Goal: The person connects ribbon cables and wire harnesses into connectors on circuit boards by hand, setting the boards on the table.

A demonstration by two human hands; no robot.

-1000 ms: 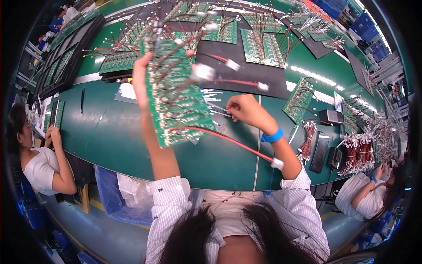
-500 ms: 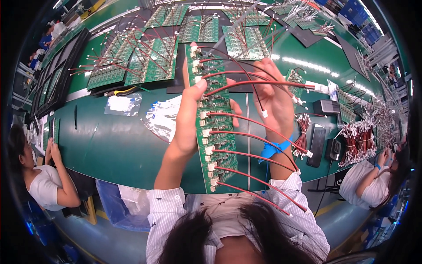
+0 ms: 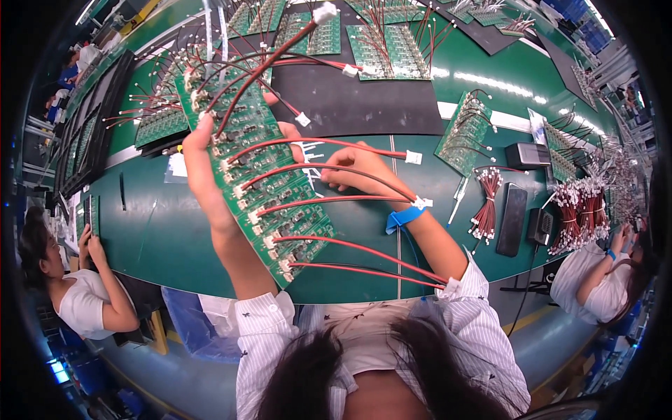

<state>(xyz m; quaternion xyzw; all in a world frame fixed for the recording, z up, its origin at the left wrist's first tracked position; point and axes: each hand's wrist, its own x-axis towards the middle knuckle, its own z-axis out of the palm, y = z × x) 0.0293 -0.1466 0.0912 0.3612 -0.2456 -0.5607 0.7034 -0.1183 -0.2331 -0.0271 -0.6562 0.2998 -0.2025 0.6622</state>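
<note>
My left hand [image 3: 203,157] grips a long green circuit board [image 3: 255,161] by its left edge, thumb on top and fingertips showing at the far side. The board is tilted. White connectors line its left side, and red-and-black wires [image 3: 336,201] with white plugs arch from them to the right. Two thin pale strips [image 3: 224,35] stick up by its far end, blurred. My right hand [image 3: 360,171] is beyond the board's right edge, its fingers curled in at thin white strips [image 3: 313,164] that look like cable ties. The board hides part of these, and what the fingertips hold is unclear.
A wired board [image 3: 463,133], a bundle of wires [image 3: 486,206], a black phone [image 3: 512,220] and a black box [image 3: 528,155] lie at the right. More wired boards [image 3: 390,52] rest on a black mat [image 3: 364,108] at the back. Two people sit at either side.
The board has swung left and tilted in my left hand. My right hand has left the wires, moving down and left to the white strips.
</note>
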